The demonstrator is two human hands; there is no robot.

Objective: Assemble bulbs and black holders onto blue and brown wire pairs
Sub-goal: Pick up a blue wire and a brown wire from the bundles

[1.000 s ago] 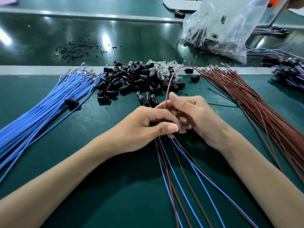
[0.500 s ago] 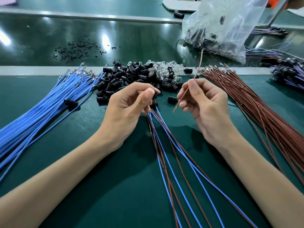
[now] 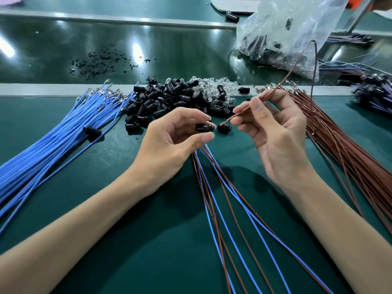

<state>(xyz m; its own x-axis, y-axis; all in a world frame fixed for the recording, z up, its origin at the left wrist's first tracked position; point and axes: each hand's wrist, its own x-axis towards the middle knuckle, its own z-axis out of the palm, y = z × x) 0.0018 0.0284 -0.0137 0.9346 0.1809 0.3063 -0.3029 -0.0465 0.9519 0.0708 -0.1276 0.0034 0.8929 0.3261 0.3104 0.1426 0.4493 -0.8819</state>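
Two hands above the desk [image 3: 106,209]. Left hand [image 3: 176,143] grips one black holder [image 3: 204,127] and several blue and brown wire pairs [image 3: 222,209]. Right hand [image 3: 275,136] pinches one brown wire [image 3: 241,112], tip just beside that holder. Holder pile [image 3: 167,100] and bulbs [image 3: 214,90] behind.

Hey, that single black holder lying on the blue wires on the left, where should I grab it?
Probably pinch the black holder across its round sides, coming from above. It lies on its side atop the blue wires, so its top is free.
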